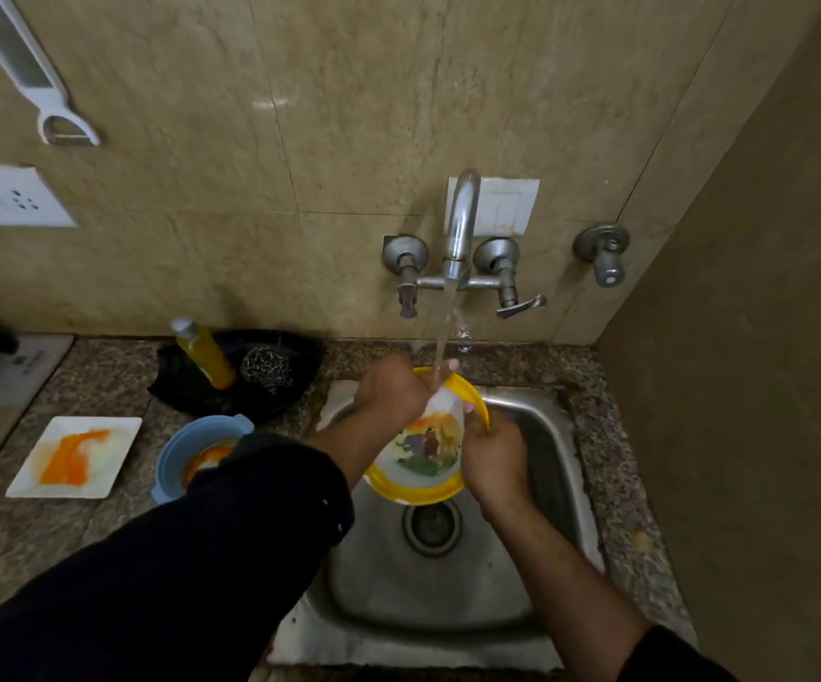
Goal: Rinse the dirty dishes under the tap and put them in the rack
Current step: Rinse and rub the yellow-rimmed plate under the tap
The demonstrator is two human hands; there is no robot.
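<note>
Under tap (460, 228): plate (428, 452), over sink (423, 598); bowl (171, 460), square dish (111, 433) left on counter (103, 381).

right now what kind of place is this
Most likely a home kitchen: a steel sink set in a stone counter, a wall tap running onto a yellow plate, and a soap bottle beside a steel scrubber.

Plate (423, 450) with yellow rim and animal picture. Blue bowl (168, 465), orange inside. White square dish (118, 435) smeared orange. Speckled brown counter (103, 381).
</note>
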